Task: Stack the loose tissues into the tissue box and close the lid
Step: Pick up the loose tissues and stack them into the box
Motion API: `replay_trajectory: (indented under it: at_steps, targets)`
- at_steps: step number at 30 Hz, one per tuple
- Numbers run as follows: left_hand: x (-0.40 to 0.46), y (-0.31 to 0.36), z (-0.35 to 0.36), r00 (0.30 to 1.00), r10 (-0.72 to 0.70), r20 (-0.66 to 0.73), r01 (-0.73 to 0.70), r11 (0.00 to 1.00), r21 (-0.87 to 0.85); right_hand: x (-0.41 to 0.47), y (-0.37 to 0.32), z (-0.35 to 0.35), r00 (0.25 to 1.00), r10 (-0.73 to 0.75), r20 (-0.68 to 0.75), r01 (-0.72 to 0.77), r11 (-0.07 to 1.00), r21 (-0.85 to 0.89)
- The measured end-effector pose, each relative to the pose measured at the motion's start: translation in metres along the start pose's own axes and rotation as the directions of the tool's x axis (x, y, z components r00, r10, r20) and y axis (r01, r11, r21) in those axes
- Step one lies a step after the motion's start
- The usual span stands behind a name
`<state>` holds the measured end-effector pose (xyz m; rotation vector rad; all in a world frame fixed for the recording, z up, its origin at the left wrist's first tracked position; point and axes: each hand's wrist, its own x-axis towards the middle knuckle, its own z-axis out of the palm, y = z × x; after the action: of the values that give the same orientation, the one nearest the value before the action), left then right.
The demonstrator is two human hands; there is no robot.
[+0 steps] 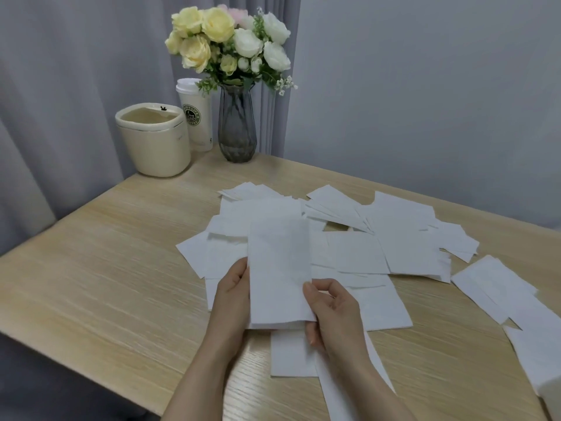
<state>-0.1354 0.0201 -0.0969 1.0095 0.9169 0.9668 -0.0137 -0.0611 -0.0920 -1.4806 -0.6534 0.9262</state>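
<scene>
Both hands hold one folded white tissue (279, 268) upright-lengthwise above the table. My left hand (232, 291) grips its left edge. My right hand (328, 311) pinches its lower right corner between thumb and fingers. Several loose white tissues (379, 235) lie scattered flat across the middle and right of the wooden table (106, 268), some overlapping, some under my forearms. A cream container with an open top (153, 141) stands at the back left; whether it is the tissue box, I cannot tell.
A white lidded cup (197, 117) and a grey glass vase (236, 126) of yellow and white flowers stand at the back, beside the cream container. Grey curtains hang behind. The table's left edge runs diagonally; a white object (546, 393) shows at the right border.
</scene>
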Motion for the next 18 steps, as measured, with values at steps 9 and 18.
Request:
replay_trajectory:
  at_steps: [9, 18]
  targets:
    - [0.0025, -0.0023, -0.0006, 0.999, 0.028, -0.044, -0.031, 0.998, -0.061, 0.0002, 0.0007, -0.0003, 1.000, 0.004, 0.013, -0.004, 0.999, -0.051]
    - [0.0030, -0.0038, -0.0010, 0.996, 0.079, -0.046, -0.077, 0.996, 0.046, -0.0006, 0.0023, 0.0015, 1.000, -0.007, 0.006, 0.007, 0.999, -0.042]
